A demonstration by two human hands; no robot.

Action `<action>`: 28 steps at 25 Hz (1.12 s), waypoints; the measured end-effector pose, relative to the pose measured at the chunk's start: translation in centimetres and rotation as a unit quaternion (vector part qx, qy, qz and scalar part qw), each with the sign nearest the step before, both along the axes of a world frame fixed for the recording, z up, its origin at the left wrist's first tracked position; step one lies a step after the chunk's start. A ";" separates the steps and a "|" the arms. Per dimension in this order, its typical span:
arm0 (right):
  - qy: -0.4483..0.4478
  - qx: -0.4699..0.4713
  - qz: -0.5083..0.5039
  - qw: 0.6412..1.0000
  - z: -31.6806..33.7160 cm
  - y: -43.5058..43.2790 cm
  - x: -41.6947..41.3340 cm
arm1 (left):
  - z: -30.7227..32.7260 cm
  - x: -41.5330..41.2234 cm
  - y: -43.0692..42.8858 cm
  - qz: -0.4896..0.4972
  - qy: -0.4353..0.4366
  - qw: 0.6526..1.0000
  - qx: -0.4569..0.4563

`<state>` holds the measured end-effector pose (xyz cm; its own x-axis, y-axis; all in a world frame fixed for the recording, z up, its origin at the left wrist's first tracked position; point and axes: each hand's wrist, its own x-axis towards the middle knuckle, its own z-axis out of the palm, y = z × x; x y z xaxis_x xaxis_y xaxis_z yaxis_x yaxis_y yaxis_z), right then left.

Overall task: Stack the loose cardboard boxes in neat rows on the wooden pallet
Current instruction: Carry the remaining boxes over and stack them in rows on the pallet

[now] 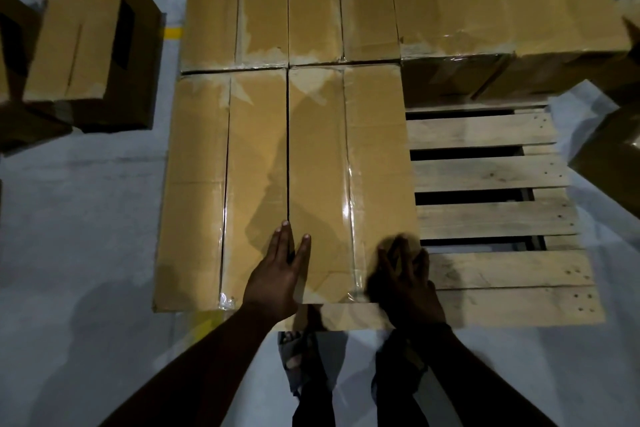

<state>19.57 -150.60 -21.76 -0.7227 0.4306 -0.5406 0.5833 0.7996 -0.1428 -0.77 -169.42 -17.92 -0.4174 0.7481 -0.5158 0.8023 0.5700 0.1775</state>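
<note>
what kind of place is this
Likely a warehouse or loading area: taped cardboard boxes in rows on a wooden pallet, loose boxes on the grey floor, and a yellow floor marking.

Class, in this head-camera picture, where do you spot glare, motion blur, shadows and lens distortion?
Head view: glare glints on the tape of the near right box; shadows cross its top; the right hand is motion-blurred, the left hand sharp; the wide lens splays the pallet edges.

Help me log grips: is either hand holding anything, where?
Nothing held: left hand lies flat atop the near boxes; right hand, blurred, touches one's corner.
</note>
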 end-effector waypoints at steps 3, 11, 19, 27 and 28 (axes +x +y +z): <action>-0.008 -0.044 -0.014 0.999 0.9 0.6 -1.2 | 0.0 0.0 0.2 -0.004 0.005 1.000 -0.010; -0.019 -0.110 -0.076 0.991 1.6 3.8 -3.2 | -0.7 0.0 0.2 -0.011 0.010 0.999 -0.049; 0.075 -0.046 -0.199 0.976 13.7 1.3 -3.3 | 8.6 1.0 4.0 0.026 -0.034 0.998 -0.052; 0.125 -0.065 -0.272 0.952 33.0 -2.0 6.3 | 27.9 11.7 6.1 -0.016 -0.098 0.995 0.025; 0.139 -0.068 -0.294 0.943 34.3 -2.1 7.7 | 29.4 12.9 6.7 -0.021 -0.097 0.994 0.041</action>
